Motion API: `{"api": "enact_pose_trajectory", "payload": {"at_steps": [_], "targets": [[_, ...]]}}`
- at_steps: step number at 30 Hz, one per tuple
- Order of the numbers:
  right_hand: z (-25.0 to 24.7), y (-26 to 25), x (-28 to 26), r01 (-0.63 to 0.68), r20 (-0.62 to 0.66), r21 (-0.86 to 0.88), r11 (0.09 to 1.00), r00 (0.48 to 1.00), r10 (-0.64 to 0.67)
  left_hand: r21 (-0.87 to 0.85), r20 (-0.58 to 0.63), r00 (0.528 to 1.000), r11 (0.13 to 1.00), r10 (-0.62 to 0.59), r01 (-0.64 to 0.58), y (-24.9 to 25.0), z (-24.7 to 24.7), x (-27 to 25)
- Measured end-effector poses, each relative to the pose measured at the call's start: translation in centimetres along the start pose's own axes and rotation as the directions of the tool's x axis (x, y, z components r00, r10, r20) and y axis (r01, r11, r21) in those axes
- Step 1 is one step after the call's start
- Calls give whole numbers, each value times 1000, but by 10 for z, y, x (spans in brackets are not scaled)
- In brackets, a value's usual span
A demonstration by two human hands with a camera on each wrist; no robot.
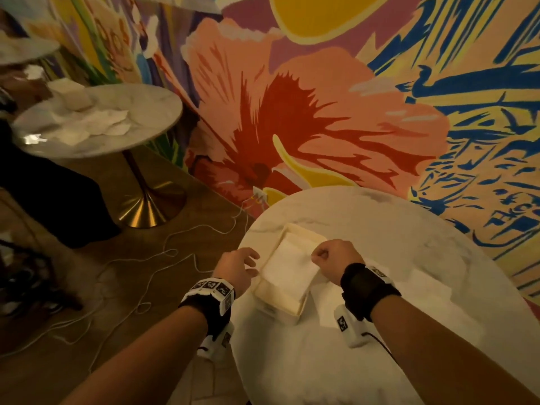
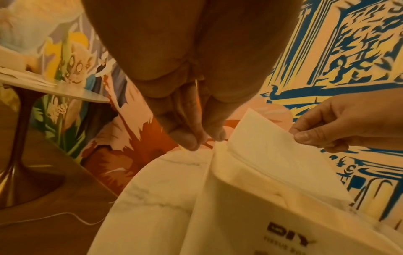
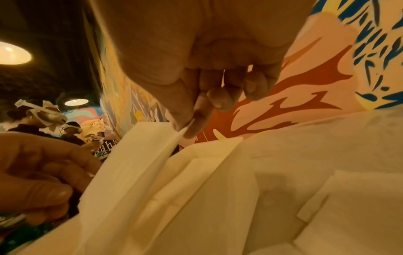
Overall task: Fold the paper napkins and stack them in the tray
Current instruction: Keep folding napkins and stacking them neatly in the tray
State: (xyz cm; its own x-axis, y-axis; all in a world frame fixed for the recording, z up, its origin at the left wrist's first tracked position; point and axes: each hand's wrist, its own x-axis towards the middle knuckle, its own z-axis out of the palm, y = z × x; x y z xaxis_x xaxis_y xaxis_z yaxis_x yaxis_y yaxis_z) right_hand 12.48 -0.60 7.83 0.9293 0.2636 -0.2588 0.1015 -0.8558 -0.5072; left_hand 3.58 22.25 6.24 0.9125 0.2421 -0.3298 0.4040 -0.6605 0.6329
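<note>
A painted mural (image 1: 292, 112) of a big pink-and-red flower filled the wall behind a round marble table (image 1: 409, 287), and a second marble table (image 1: 140, 112), strewn with loose white sheets, stood off to the left on a brass foot above a wooden floor crossed by thin white cords (image 1: 152, 258). On the near table sat the tray (image 1: 289, 308), a cream rectangular box with "DIY" printed on its near wall, holding a stack of folded napkins; more napkins (image 1: 330, 305) lay flat on the marble just right of it. The top napkin (image 2: 272, 151) in the tray stood lifted at its right edge. The right hand (image 1: 333, 255) pinched that raised edge between thumb and forefinger, its other fingers curled in, as the right wrist view showed plainly. The left hand (image 1: 238, 266) hovered beside the tray's left rim, fingers loosely bent and holding nothing, its fingertips (image 2: 194, 139) close to the rim's far corner. Both wrists wore black bands with marker tags.
</note>
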Motion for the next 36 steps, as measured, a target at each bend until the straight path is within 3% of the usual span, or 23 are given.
{"api": "enact_pose_trajectory", "payload": {"at_steps": [6, 18, 23, 27, 30, 33, 36], "targets": [[33, -9, 6, -10, 137, -186, 982, 990, 36, 10, 98, 995, 1000, -19, 18, -17, 14, 8], [52, -12, 8, 59, 100, -463, 884, 995, -14, -39, 130, 991, 998, -38, 43, -18, 13, 16], [54, -13, 11, 133, 128, -487, 863, 989, -80, -15, 125, 992, 999, -31, 33, -16, 12, 17], [62, -19, 6, 286, 195, -498, 819, 957, -216, 22, 116, 993, 1000, -22, 20, -15, 12, 16], [70, -21, 0, 319, 245, -557, 767, 945, -216, 64, 119, 993, 998, -24, 16, -12, 10, 14], [70, -16, -5, 307, 199, -496, 812, 951, -238, 119, 110, 994, 993, -8, -5, -7, 7, 10], [63, -6, -12, 257, 47, -247, 934, 966, -254, 168, 6, 998, 983, 70, -70, 5, 7, 7]]}}
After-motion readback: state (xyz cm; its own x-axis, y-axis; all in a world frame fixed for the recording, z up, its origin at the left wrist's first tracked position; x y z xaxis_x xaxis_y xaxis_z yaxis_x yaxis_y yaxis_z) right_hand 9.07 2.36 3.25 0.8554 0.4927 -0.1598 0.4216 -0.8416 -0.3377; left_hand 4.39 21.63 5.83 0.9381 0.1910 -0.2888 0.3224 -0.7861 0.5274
